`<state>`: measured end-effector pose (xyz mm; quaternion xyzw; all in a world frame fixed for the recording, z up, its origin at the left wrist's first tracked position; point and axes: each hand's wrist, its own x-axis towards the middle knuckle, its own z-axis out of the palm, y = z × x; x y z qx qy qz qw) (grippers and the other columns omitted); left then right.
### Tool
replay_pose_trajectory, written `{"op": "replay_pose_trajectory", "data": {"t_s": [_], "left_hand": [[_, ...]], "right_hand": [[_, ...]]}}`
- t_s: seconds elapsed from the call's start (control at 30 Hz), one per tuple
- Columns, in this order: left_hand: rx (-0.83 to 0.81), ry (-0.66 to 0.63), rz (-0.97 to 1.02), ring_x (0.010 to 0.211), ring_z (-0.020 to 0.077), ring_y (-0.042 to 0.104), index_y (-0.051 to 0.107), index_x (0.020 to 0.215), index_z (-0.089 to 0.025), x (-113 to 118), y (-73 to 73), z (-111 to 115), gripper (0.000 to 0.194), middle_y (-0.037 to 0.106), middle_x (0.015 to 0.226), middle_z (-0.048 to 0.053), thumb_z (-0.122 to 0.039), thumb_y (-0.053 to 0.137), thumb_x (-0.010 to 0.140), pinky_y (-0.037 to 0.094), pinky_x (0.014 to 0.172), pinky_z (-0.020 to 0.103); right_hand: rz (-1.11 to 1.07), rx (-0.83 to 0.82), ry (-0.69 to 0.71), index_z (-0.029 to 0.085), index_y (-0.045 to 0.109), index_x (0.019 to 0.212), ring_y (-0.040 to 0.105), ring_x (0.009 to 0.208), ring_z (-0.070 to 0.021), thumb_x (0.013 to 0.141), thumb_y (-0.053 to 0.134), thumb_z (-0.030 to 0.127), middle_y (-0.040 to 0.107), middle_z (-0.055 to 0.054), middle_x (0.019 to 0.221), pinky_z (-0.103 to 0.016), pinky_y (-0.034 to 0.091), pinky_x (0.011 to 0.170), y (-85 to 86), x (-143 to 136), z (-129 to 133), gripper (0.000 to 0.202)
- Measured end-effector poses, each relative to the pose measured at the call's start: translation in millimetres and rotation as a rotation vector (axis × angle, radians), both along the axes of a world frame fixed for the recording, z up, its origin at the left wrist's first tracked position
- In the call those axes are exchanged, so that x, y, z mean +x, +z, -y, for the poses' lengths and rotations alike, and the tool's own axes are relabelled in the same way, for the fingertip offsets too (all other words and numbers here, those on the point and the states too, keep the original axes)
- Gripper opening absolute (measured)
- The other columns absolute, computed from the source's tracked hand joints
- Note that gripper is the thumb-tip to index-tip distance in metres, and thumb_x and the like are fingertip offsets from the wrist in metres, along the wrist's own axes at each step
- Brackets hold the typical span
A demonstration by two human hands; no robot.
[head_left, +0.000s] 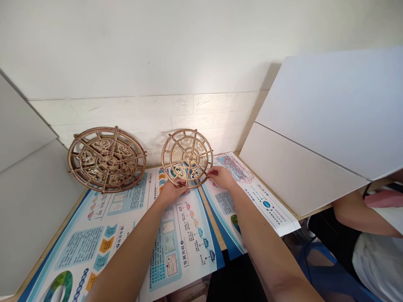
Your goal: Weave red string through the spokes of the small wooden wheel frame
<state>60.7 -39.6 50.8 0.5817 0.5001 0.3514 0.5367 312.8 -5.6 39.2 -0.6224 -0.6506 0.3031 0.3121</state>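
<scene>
A round golden-brown openwork frame (191, 157) with spokes and scroll cut-outs is tilted upright in front of me, near the wall. My left hand (172, 193) grips its lower rim, the fingertips partly hidden behind it. At the lower right of the rim, my right hand (221, 177) is closed in a pinch; whether it has the rim itself or the thin pale cord (163, 154) that runs along the frame cannot be made out. To the left, a stack of similar, larger-looking round frames (107, 160) leans against the wall, with thin cord across its middle.
Printed posters (126, 235) cover the table, which has a pale wooden edge (217, 222). A white tiled wall (220, 109) stands behind. Grey-white panels (302, 159) flank both sides. At the right, another person's arm (362, 214) shows beside a blue stool (317, 256).
</scene>
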Motion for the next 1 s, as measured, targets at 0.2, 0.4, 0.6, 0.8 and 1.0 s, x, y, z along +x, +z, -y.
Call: {"op": "replay_pose_trajectory", "data": {"t_s": [0.2, 0.4, 0.6, 0.8, 1.0], "left_hand": [[0.003, -0.008, 0.016, 0.074, 0.0174, 0.066, 0.071, 0.084, -0.017, -0.2, -6.1, -2.1, 0.012, 0.072, 0.076, 0.004, -0.017, 0.067, 0.073, 0.054, 0.076, 0.029], [0.029, -0.035, 0.02, 0.075, 0.0179, 0.067, 0.071, 0.085, -0.018, -0.8, -6.3, -1.5, 0.014, 0.072, 0.076, 0.004, -0.02, 0.067, 0.073, 0.055, 0.078, 0.031], [0.024, -0.024, 0.008, 0.077, 0.0183, 0.067, 0.072, 0.086, -0.018, 0.2, -2.1, 0.7, 0.013, 0.073, 0.078, 0.004, -0.019, 0.068, 0.074, 0.056, 0.08, 0.032], [0.02, -0.014, -0.007, 0.076, 0.0182, 0.068, 0.073, 0.086, -0.017, 0.1, -2.2, 0.7, 0.013, 0.073, 0.078, 0.004, -0.017, 0.068, 0.074, 0.056, 0.079, 0.031], [-0.004, 0.0, -0.016, 0.079, 0.0191, 0.069, 0.073, 0.089, -0.016, 0.1, -1.4, 0.6, 0.015, 0.074, 0.081, 0.005, -0.019, 0.07, 0.075, 0.057, 0.081, 0.032]], "right_hand": [[0.043, 0.066, -0.026, 0.017, 0.069, 0.083, 0.061, 0.058, -0.0108, 0.083, 0.063, 0.013, 0.069, -0.001, 0.074, -0.019, 0.042, 0.054, -1.7, -0.7, -1.1, 0.008], [-0.009, 0.001, -0.041, 0.017, 0.066, 0.087, 0.055, 0.043, -0.0088, 0.088, 0.058, 0.013, 0.064, 0.002, 0.067, -0.019, 0.04, 0.046, -1.5, -2.3, -0.3, 0.009], [-0.04, -0.024, -0.021, 0.016, 0.063, 0.087, 0.054, 0.042, -0.0083, 0.086, 0.061, 0.012, 0.064, 0.001, 0.07, -0.019, 0.041, 0.044, -2.3, -3.3, -0.2, 0.005], [-0.059, -0.023, -0.028, 0.017, 0.061, 0.096, 0.052, 0.047, -0.007, 0.084, 0.062, 0.013, 0.065, 0.0, 0.08, -0.017, 0.04, 0.042, -7.8, -3.8, -2.6, 0.012], [-0.116, -0.024, -0.119, 0.022, 0.046, 0.131, 0.054, 0.054, -0.0069, 0.079, 0.068, 0.016, 0.063, -0.007, 0.116, -0.017, 0.042, 0.04, -8.9, -7.2, -2.1, 0.056]]}}
